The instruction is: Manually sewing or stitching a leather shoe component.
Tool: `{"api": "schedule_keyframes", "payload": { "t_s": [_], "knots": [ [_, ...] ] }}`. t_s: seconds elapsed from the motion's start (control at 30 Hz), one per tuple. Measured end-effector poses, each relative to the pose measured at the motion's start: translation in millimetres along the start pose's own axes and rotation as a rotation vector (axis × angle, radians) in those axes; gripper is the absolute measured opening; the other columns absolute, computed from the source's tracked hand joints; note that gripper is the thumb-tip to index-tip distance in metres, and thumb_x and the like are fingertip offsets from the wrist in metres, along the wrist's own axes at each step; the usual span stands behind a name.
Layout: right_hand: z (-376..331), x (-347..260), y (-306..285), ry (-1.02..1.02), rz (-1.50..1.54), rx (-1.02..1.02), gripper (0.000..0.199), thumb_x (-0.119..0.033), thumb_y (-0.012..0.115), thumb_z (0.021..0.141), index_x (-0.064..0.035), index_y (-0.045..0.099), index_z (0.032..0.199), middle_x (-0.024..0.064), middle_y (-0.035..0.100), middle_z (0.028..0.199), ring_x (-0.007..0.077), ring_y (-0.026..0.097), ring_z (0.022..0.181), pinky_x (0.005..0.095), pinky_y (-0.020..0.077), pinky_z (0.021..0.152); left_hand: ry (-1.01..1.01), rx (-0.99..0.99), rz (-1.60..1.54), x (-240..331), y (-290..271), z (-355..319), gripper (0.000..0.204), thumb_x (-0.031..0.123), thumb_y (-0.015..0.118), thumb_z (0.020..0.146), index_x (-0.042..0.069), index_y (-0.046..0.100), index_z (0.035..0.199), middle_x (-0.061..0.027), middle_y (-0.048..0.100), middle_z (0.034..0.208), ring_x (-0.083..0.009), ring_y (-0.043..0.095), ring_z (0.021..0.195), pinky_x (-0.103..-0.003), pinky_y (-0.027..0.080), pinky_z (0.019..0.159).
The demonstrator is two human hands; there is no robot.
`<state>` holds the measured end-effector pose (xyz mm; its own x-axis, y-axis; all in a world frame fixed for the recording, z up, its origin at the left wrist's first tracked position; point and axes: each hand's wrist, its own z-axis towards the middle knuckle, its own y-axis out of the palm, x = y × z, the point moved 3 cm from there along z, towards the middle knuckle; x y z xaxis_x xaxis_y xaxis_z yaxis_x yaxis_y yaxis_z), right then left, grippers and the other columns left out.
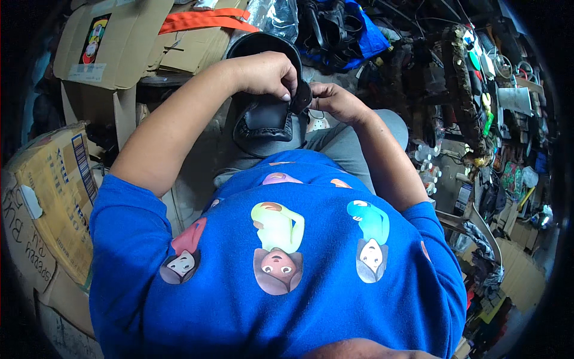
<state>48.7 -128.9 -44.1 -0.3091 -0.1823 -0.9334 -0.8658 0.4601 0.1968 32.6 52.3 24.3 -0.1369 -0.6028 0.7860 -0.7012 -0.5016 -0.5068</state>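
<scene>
Nearest is a bright blue fabric shirt (323,251) printed with upside-down cartoon figures, over smooth grey trousers (341,140). Near the grey knees is a black, shoe-shaped leathery piece (268,115), with a smooth panel and a gathered, rounded edge. The left hand (266,73) arches over it, fingers and thumb pinching its edge; the right hand (339,103) grasps a dark, rounded flap (302,99) at its side.

To the left lies a yellow-brown cardboard box (54,191) with printed lettering and a barcode-like label, beside a carton with dark handwriting (27,230). Beyond, a flattened tan carton (128,45) bears a colourful picture label, near a flat orange strip (206,20), crinkled clear plastic (274,18) and a glossy blue bag (369,39). Crowded clutter (478,102) fills the room's right side.
</scene>
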Motion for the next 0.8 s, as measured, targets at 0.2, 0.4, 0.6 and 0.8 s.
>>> {"api": "schedule_keyframes", "payload": {
  "t_s": [0.2, 0.4, 0.6, 0.8],
  "knots": [
    [0.0, -9.7, 0.7, 0.055, -0.055, 0.035, 0.014, -0.009, 0.064, 0.085, -0.0023, 0.067, 0.096, -0.0021, 0.064, 0.086, 0.0073, 0.056, 0.081, 0.0232, 0.0439, 0.079, -0.014, 0.042, 0.008, 1.4, 1.4, 0.4, 0.022, 0.007, 0.069, 0.071, 0.000, 0.068, 0.092, -0.0100, 0.069, 0.082, -0.0155, 0.064, 0.075, -0.029, 0.049, 0.072],
    [-2.3, -13.4, 5.9, 0.059, -0.049, 0.089, 0.013, -0.008, 0.068, 0.081, -0.0010, 0.066, 0.092, -0.0009, 0.065, 0.083, 0.0075, 0.057, 0.078, 0.0227, 0.0448, 0.076, 0.005, 0.068, -0.039, -9.1, 4.7, -1.7, 0.022, 0.007, 0.069, 0.072, 0.000, 0.067, 0.093, -0.0112, 0.069, 0.084, -0.0183, 0.065, 0.076, -0.031, 0.049, 0.074],
    [-10.3, -18.4, 2.6, 0.086, -0.145, 0.211, 0.011, -0.010, 0.069, 0.082, -0.0024, 0.066, 0.089, -0.0003, 0.065, 0.083, 0.0073, 0.058, 0.078, 0.0226, 0.0459, 0.073, 0.060, 0.092, 0.001, -4.5, 2.7, -16.4, 0.020, 0.008, 0.068, 0.073, 0.002, 0.066, 0.091, -0.0099, 0.068, 0.084, -0.0189, 0.064, 0.077, -0.030, 0.049, 0.073],
    [7.4, -15.6, 31.4, 0.015, -0.110, 0.214, 0.014, -0.009, 0.069, 0.082, -0.0030, 0.062, 0.092, -0.0042, 0.060, 0.082, 0.0046, 0.053, 0.078, 0.0222, 0.0433, 0.074, 0.126, 0.849, 0.420, 2.8, 18.4, -51.0, 0.032, 0.011, 0.072, 0.068, 0.008, 0.061, 0.098, -0.0094, 0.059, 0.091, -0.0304, 0.054, 0.096, -0.039, 0.043, 0.084]
  ]
}}
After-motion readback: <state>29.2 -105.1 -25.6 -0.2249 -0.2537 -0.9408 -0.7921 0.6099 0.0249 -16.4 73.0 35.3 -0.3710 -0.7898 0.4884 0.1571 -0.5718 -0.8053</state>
